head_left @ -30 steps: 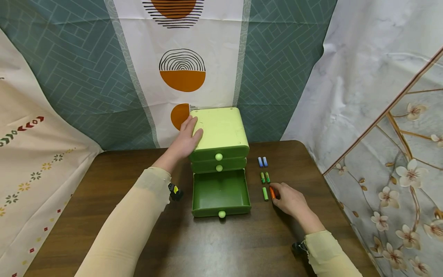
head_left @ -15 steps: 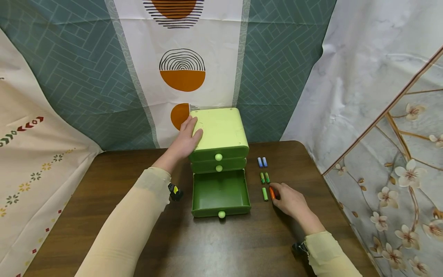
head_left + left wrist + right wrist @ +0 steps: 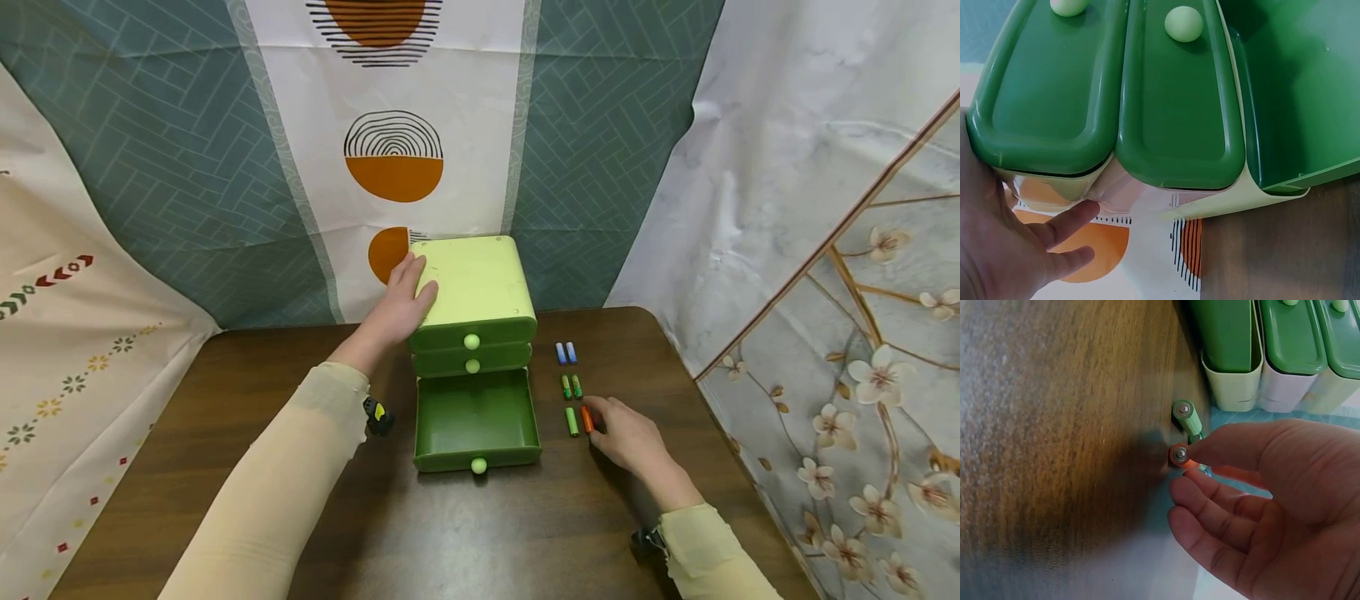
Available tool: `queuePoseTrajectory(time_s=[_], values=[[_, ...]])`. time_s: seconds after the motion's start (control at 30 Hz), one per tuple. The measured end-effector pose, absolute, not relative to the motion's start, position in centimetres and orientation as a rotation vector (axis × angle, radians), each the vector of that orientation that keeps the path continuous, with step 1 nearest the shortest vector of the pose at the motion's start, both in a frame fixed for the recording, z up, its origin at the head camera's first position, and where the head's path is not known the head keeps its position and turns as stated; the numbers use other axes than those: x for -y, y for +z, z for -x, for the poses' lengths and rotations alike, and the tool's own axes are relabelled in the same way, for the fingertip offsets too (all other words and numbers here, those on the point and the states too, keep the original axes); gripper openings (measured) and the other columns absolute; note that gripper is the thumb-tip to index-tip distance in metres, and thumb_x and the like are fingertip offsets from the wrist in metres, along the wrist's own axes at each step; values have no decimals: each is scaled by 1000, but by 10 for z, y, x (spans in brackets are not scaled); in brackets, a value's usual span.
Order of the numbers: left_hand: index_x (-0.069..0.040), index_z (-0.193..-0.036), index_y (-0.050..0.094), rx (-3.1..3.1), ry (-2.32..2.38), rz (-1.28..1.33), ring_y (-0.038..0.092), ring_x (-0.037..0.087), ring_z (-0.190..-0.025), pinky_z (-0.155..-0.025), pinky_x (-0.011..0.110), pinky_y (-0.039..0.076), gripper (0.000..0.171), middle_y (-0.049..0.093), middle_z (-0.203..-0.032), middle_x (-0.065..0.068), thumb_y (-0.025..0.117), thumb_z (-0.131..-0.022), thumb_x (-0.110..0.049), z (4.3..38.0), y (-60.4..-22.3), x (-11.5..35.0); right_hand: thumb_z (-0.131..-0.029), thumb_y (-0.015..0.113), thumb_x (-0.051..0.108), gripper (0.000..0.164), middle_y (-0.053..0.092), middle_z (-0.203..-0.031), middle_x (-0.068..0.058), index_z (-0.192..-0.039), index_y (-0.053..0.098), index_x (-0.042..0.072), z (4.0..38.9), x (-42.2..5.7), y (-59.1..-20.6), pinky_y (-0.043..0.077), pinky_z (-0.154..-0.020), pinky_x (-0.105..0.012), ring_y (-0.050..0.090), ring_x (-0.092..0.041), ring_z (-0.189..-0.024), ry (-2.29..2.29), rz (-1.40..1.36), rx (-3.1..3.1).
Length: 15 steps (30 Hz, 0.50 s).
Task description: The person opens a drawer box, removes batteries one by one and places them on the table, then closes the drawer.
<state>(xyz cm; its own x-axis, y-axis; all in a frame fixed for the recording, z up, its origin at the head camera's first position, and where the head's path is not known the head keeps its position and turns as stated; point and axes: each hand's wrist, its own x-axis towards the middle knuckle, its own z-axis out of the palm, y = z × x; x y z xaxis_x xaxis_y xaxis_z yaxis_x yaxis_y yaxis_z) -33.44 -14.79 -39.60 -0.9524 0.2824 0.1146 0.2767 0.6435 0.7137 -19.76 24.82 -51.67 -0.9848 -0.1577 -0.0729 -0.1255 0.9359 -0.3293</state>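
A small cabinet (image 3: 476,279) with a pale yellow-green top and green drawers stands on the wooden table. Its bottom drawer (image 3: 474,417) is pulled out, with a bare green floor. My left hand (image 3: 405,308) rests on the cabinet's upper left edge; in the left wrist view its fingers (image 3: 1063,225) extend along the side. To the right, my right hand (image 3: 626,433) pinches an orange battery (image 3: 1180,454) between thumb and fingertips, low at the tabletop. Beside it lies a light green battery (image 3: 572,422). Part of the orange battery is hidden by the hand.
Two green-and-gold batteries (image 3: 572,387) lie behind the orange one. Farther back are two blue-and-white batteries (image 3: 566,353). Patterned cloth (image 3: 600,150) hangs behind the table (image 3: 480,542) and along both sides.
The view has shifted very slightly. Both hands keep their places, the left on the cabinet and the right at the orange battery.
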Motion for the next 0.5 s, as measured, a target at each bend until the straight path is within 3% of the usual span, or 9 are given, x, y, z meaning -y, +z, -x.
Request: queuePoseTrajectory(time_s=[0.2,0.5], values=[[-12,-179,10,-2840,1220,-480,5,33,-170,-132,59,17,76,-6,-185,7,33,-118,-51,335,-393,147,-97,83,12,62,71,-129,-12,-155,62,7,197,-247,-515,58,-86,-61,72,-33,-108,-497,217,-3006],[-11,-179,10,-2826,1228,-476,3,32,-170,-133,58,16,75,-6,-185,9,34,-119,-48,334,-390,145,-97,83,13,61,71,-121,-9,-154,63,7,195,-244,-510,59,-82,-59,72,-30,-103,-499,225,-3028]])
